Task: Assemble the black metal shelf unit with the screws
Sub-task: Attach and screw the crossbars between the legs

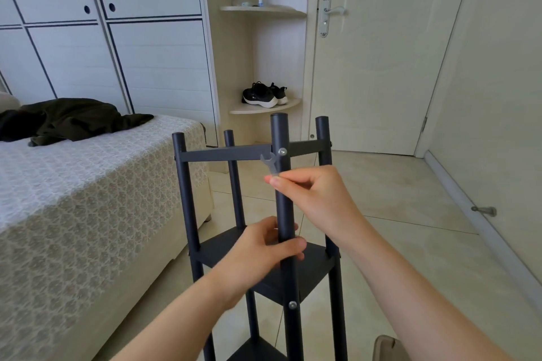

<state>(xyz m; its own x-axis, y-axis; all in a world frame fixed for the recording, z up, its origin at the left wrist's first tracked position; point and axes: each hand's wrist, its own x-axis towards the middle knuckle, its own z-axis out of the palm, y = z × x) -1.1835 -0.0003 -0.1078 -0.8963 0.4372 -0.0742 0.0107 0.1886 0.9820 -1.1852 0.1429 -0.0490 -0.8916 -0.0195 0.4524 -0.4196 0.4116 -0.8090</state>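
1. Shelf unit (265, 255) stands upright on tile floor (410, 243), bed (88, 199) just left, open floor right.
2. My left hand (264, 249) grips the near post (281, 184).
3. My right hand (316, 196) pinches a small wrench (271, 163) just beside the upper screw (282, 151); black posts, dark shelves.

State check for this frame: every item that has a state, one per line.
Shelf unit: standing upright.
Front post: gripped by left hand.
Upper screw: seated in the post.
Lower screw: seated in the post.
Flat wrench: pinched by right hand, head beside upper screw.
Door: closed.
Sneakers: on corner shelf.
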